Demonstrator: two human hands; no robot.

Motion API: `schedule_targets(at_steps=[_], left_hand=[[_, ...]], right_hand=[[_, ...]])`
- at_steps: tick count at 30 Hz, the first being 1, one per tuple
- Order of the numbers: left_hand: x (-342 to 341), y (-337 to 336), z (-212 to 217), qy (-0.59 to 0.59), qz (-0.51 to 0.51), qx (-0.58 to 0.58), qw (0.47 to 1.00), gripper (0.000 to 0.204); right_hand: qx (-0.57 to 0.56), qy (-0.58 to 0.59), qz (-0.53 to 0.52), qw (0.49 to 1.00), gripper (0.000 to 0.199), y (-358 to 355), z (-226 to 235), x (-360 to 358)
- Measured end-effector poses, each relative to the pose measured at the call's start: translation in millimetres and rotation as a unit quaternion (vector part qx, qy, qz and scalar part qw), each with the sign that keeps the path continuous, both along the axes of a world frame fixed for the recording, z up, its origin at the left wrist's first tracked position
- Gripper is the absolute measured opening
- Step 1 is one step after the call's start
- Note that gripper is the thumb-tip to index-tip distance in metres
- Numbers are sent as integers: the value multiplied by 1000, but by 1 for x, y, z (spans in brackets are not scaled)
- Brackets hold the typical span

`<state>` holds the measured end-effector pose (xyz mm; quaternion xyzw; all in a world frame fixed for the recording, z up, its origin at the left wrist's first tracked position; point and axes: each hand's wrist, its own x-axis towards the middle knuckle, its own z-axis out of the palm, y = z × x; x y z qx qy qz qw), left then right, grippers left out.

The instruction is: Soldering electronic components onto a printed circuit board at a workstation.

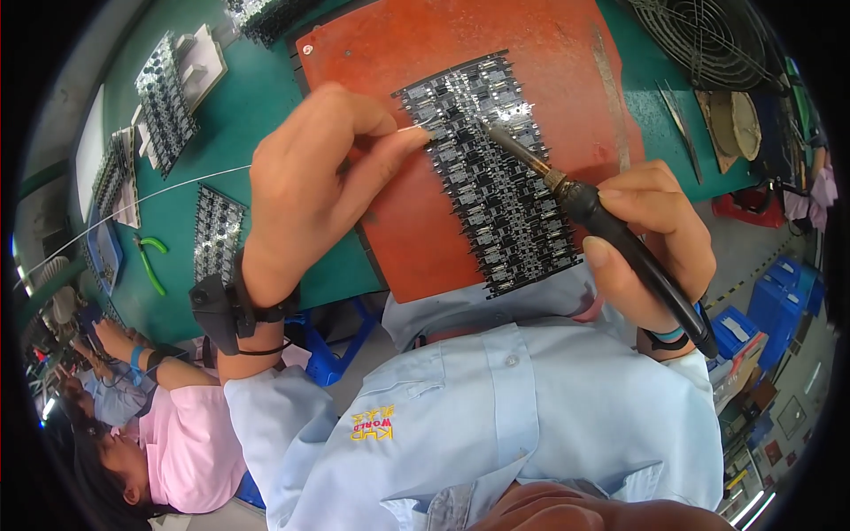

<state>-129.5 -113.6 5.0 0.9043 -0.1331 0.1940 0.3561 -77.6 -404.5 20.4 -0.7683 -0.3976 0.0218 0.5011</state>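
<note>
A thin wire point(208, 173) is pinched between thumb and forefinger of the left hand point(319, 173); a soldering iron point(620, 243) is gripped by the curled fingers of the right hand point(660, 234). Between both sets of fingers lies a dark circuit-board panel point(487, 190), its left edge just beside the left fingertips. An orange mat point(398, 257) is spread under the panel, on a green table point(332, 274). Beyond the right fingers, tweezers point(680, 133) are laid. Well left of the left fingers, a blue tray point(106, 252) is set, contents unclear; blue bins point(772, 305) are placed well right of the right fingers.
</note>
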Motion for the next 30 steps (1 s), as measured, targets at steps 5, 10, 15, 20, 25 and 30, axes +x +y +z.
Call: schedule_targets(at_steps=[5,10,15,20,25,30], left_hand=[[10,1,0,-42,-2,50,998,19],[9,0,0,-21,-25,43,999,18],[8,-5,1,-4,-59,53,997,17],[12,-4,-3,9,-93,67,993,18],[19,-3,-5,14,-106,69,992,18],[22,-6,-5,12,-111,69,991,17]], right_hand=[[-17,-1,30,999,32,-2,-2,3],[-7,31,14,999,32,3,0,1],[-12,31,8,999,31,3,2,-1],[-8,9,5,1000,30,6,1,-1],[1,2,3,1000,30,6,-3,-1],[-15,-28,67,997,35,0,-4,6]])
